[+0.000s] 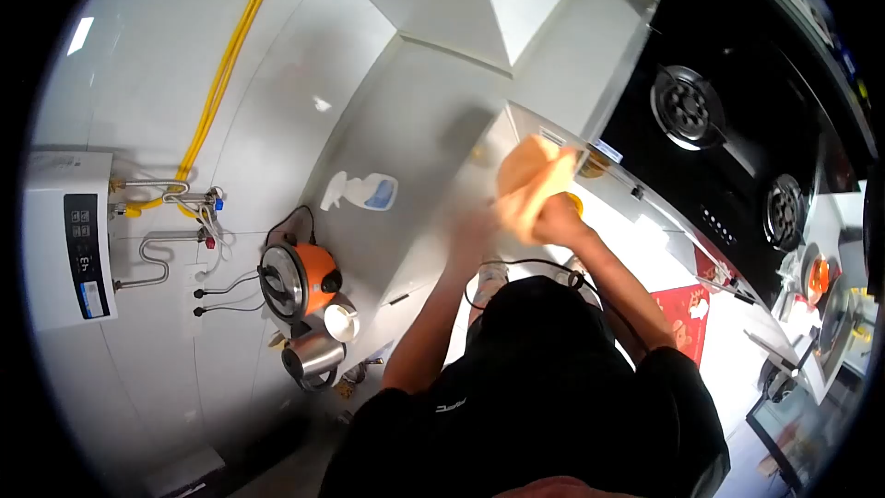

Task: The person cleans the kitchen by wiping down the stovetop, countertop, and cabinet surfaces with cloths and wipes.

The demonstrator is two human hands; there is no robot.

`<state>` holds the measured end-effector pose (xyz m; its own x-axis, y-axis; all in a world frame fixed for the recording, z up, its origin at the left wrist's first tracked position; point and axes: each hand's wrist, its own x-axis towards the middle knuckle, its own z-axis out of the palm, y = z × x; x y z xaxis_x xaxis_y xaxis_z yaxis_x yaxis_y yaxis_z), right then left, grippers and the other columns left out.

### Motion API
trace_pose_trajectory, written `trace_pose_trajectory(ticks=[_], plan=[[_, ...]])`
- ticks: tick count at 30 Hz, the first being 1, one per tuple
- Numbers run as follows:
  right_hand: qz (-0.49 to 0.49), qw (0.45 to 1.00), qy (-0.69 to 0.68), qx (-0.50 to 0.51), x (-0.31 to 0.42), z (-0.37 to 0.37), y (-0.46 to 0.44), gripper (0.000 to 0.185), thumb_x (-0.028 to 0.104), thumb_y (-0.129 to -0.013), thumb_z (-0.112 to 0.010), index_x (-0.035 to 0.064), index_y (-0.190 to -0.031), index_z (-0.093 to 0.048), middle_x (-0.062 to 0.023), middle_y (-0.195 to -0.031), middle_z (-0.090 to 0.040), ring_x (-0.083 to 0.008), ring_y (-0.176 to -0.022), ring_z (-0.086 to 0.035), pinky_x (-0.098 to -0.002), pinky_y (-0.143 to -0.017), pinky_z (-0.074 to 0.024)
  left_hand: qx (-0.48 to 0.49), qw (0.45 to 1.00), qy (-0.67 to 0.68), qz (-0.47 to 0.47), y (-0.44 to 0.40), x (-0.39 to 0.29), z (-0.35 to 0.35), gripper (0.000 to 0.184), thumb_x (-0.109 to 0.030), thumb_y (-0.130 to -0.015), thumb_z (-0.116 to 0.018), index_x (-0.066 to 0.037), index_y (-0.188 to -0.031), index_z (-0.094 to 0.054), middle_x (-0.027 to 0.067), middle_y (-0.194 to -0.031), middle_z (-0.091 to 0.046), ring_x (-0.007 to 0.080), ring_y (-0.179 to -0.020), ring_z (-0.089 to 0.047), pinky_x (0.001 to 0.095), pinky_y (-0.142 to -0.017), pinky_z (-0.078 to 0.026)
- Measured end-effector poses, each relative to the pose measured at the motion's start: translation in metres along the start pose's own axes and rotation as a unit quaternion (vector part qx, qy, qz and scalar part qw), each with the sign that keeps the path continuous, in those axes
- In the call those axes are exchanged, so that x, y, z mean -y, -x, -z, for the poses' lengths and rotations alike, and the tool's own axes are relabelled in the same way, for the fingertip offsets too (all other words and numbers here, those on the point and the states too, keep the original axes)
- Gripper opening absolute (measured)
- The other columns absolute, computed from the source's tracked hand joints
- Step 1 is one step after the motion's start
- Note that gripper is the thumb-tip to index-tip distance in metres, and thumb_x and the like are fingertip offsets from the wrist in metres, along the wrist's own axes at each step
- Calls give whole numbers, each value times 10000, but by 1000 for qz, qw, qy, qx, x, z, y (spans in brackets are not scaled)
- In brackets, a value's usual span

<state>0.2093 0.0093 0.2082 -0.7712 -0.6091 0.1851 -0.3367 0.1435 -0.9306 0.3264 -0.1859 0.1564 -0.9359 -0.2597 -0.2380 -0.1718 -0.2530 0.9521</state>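
My right hand (557, 219) is closed on an orange cloth (531, 175), which hangs bunched beyond the fingers in front of the cabinet corner beside the stove. My left hand (474, 232) is just left of the cloth, over the counter's front edge. Motion smears its fingers, so I cannot see whether they hold anything. A white spray bottle (364, 192) with a blue label lies on the grey countertop (415, 120), to the left of both hands. Something yellow shows behind my right wrist, too covered to name.
At the right is a black gas stove (737, 120) with two burners. An orange rice cooker (316, 278) and a steel kettle (313, 358) stand on the counter at the left. A water heater (81, 240) and yellow hose (219, 83) are on the wall. A red mat (682, 314) lies below.
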Motion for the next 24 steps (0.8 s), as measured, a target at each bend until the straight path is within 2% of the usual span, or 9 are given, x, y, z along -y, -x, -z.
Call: trace_pose_trajectory(ticks=[3, 4, 5, 9, 12, 14, 19, 22, 24], plan=[[149, 935, 320, -35, 16, 10, 22, 344, 208, -916, -688, -9, -1181, -672, -177, -1240, -658, -381, -1169, -615, -460, -1025, -483, 57, 992, 113, 6, -16, -13, -90, 366, -221, -1031, -577, 24, -1299, -625, 115, -1215, -697, 207, -1106, -674, 341, -979, -533], [64, 946, 306, 84, 39, 34, 28, 426, 233, -898, -732, 9, -1255, -672, -149, -1316, -639, -351, -1257, -578, -436, -1073, -462, 77, 990, 121, 0, -19, -18, -112, 363, -208, -1022, -587, 20, -1303, -623, 116, -1222, -692, 208, -1107, -672, 341, -975, -534], [62, 945, 311, 76, 46, 48, 36, 426, 233, -898, -732, 9, -1255, -672, -149, -1316, -639, -351, -1257, -578, -436, -1073, -462, 101, 987, 123, -7, -19, -22, -132, 362, -196, -1013, -598, 16, -1307, -621, 118, -1229, -687, 209, -1108, -670, 341, -971, -535], [122, 986, 102, 56, 58, 91, 69, 465, 210, -905, -752, 28, -1323, -658, -164, -1329, -626, -341, -1193, -620, -418, -1036, -500, 231, 969, 74, -54, -13, -43, -186, 375, -146, -977, -640, 0, -1322, -613, 125, -1256, -667, 214, -1112, -664, 342, -956, -537], [72, 993, -91, 16, 53, 113, 100, 437, 202, -941, -739, 35, -1336, -658, -133, -1272, -662, -257, -1126, -655, -372, -957, -541, 333, 934, 5, -131, -13, -66, -211, 400, -108, -950, -671, -12, -1333, -607, 131, -1276, -652, 217, -1115, -659, 342, -944, -539], [-81, 973, -215, -35, 38, 132, 124, 381, 188, -970, -721, 34, -1316, -676, -89, -1202, -698, -179, -1061, -663, -322, -905, -548, 383, 897, -59, -212, -18, -86, -233, 422, -83, -933, -692, -20, -1340, -603, 134, -1289, -641, 219, -1117, -656, 343, -937, -541], [-156, 928, -202, -270, -31, 172, 183, 232, 136, -1012, -640, 0, -1185, -715, -94, -1162, -718, -192, -1024, -681, -328, -934, -555, 382, 658, -443, -474, -94, -81, -227, 281, -154, -843, -696, -95, -1114, -655, -10, -655, -602, 251, -641, -611, 401, -715, -537], [-217, 891, -169, -361, -61, 184, 222, 219, 157, -1008, -636, 5, -1139, -726, -94, -1062, -736, -166, -907, -667, -305, -822, -535, 124, 764, -459, -436, -109, -55, -192, 193, -106, -774, -675, -98, -959, -621, 0, -651, -575, 225, -614, -588, 422, -616, -502], [-240, 851, -211, -416, -73, 182, 237, 246, 172, -1015, -623, -24, -1137, -706, -104, -1032, -730, -156, -850, -652, -298, -806, -527, 128, 875, -325, -335, -120, -56, -162, 247, -155, -847, -670, -85, -1077, -614, 31, -822, -619, 228, -786, -613, 409, -719, -519]])
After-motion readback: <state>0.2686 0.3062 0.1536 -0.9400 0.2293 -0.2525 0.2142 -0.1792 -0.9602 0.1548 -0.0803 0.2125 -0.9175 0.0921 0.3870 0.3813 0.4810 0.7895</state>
